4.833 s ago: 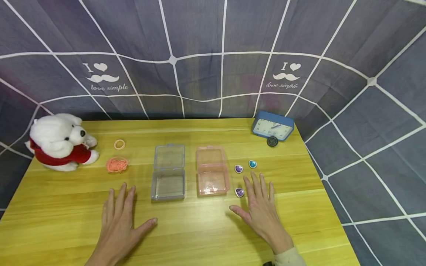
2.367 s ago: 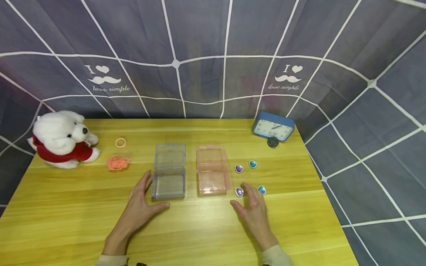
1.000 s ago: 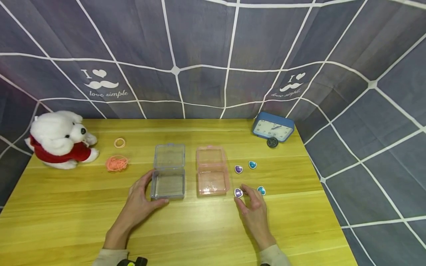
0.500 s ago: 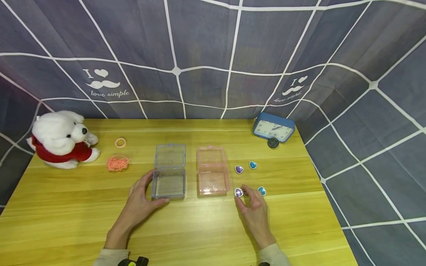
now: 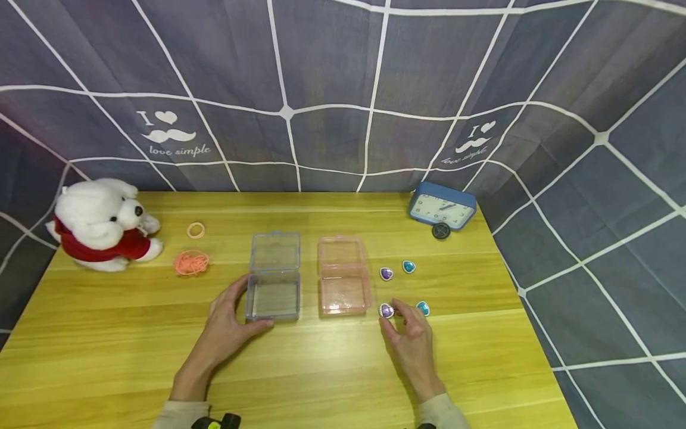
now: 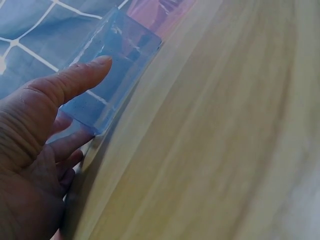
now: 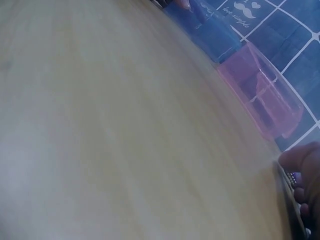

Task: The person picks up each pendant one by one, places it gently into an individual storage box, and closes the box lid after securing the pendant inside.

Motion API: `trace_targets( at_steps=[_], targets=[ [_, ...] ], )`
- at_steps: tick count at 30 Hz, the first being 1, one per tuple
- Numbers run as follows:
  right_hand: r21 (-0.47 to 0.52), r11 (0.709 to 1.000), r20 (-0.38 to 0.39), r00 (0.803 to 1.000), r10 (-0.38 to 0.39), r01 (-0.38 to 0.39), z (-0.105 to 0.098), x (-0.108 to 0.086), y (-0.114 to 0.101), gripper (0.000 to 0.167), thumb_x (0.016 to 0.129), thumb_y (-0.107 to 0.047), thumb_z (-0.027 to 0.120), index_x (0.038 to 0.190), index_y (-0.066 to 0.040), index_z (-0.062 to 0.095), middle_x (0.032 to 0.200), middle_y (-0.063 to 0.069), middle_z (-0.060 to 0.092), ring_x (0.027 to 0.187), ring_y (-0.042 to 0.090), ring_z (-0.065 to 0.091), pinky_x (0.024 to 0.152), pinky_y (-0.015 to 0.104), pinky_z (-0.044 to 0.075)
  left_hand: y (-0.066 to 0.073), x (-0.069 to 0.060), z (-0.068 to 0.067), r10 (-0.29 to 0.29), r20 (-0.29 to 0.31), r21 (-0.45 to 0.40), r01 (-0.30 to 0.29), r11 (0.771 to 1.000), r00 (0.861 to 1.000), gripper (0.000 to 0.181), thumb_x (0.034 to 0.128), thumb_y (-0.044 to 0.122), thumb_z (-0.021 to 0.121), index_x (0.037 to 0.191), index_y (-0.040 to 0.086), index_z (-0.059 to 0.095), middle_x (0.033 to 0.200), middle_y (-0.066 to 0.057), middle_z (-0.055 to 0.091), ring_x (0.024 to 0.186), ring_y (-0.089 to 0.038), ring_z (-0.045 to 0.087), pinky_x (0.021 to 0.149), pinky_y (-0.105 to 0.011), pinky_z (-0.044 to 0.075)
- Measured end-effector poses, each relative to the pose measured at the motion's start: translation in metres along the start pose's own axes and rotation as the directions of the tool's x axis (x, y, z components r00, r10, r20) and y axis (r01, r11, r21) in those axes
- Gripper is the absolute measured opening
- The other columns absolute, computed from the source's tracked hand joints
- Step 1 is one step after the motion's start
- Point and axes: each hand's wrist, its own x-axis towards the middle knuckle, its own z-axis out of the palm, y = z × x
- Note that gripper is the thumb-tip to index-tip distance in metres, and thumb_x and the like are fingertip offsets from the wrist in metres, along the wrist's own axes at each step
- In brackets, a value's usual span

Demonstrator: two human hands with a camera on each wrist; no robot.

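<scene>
My left hand [image 5: 221,328] holds the near left corner of an open, clear bluish plastic box [image 5: 273,297], thumb at its front and fingers along its left side. In the left wrist view the thumb lies against the front of that box [image 6: 112,82]. With thumb and forefinger, my right hand [image 5: 414,342] pinches a purple heart-shaped gem [image 5: 386,311] with a beaded silver rim, low at the table. This gem [image 7: 297,178] is partly hidden in the right wrist view. Another purple gem [image 5: 386,274] and two teal gems [image 5: 409,267] lie nearby. An open pink box [image 5: 345,295] stands between the hands.
A white plush dog [image 5: 104,226] in red sits at the left. A pale ring [image 5: 196,230] and a tangle of orange string [image 5: 191,263] lie beside it. A blue clock [image 5: 442,205] with a black disc [image 5: 441,231] stands at the back right, before the curtain.
My left hand has moved right from the bare table to the bluish box and taken hold. My right hand has drawn in onto the near purple gem, uncovering a teal gem.
</scene>
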Motion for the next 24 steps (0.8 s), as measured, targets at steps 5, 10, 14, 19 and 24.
trace_targets(
  at_steps=[5, 10, 14, 19, 24],
  targets=[
    [0.015, 1.0, 0.0, 1.0, 0.005, -0.005, -0.001, 0.001, -0.001, 0.046, 0.074, 0.0, 0.094, 0.115, 0.006, 0.075, 0.101, 0.012, 0.077, 0.09, 0.025, 0.07, 0.07, 0.035, 0.061, 0.001, 0.0, 0.0, -0.001, -0.004, -0.006, 0.001, 1.0, 1.0, 0.108, 0.0795, 0.037, 0.094, 0.165, 0.015, 0.032, 0.163, -0.024, 0.042, 0.151, -0.05, 0.022, 0.117, -0.076, 0.018],
    [0.046, 0.999, 0.001, 1.0, 0.002, -0.002, -0.003, 0.002, -0.001, 0.046, 0.075, 0.003, 0.093, 0.116, 0.008, 0.073, 0.104, 0.015, 0.077, 0.092, 0.027, 0.072, 0.074, 0.037, 0.064, 0.0, 0.0, 0.0, 0.004, -0.006, -0.013, -0.004, 1.0, 1.0, 0.108, 0.0791, 0.036, 0.095, 0.165, 0.014, 0.033, 0.163, -0.024, 0.042, 0.151, -0.051, 0.022, 0.116, -0.077, 0.018],
    [0.049, 0.999, -0.011, 1.0, -0.022, 0.023, -0.004, 0.005, -0.001, 0.046, 0.073, 0.006, 0.092, 0.115, 0.009, 0.073, 0.101, 0.016, 0.077, 0.089, 0.028, 0.072, 0.073, 0.038, 0.064, 0.0, 0.0, 0.001, 0.006, -0.004, -0.013, -0.006, 1.0, 1.0, 0.108, 0.0793, 0.036, 0.095, 0.165, 0.014, 0.032, 0.163, -0.024, 0.042, 0.151, -0.051, 0.022, 0.116, -0.078, 0.017],
    [0.014, 0.998, -0.046, 0.997, -0.056, 0.056, -0.005, 0.009, -0.001, 0.047, 0.071, 0.009, 0.092, 0.113, 0.009, 0.073, 0.097, 0.016, 0.077, 0.083, 0.029, 0.071, 0.069, 0.04, 0.064, 0.0, 0.0, 0.001, 0.007, -0.005, -0.011, -0.007, 1.0, 1.0, 0.108, 0.0797, 0.035, 0.094, 0.165, 0.014, 0.032, 0.163, -0.024, 0.042, 0.151, -0.051, 0.022, 0.116, -0.078, 0.018],
    [0.001, 0.999, -0.068, 0.996, -0.05, 0.05, -0.007, 0.013, -0.003, 0.047, 0.07, 0.01, 0.092, 0.114, 0.008, 0.074, 0.097, 0.016, 0.076, 0.08, 0.03, 0.07, 0.067, 0.043, 0.063, -0.002, 0.0, 0.001, 0.012, -0.01, -0.015, -0.012, 1.0, 1.0, 0.107, 0.0793, 0.035, 0.095, 0.165, 0.014, 0.033, 0.163, -0.023, 0.043, 0.151, -0.051, 0.023, 0.116, -0.078, 0.019]
  ],
)
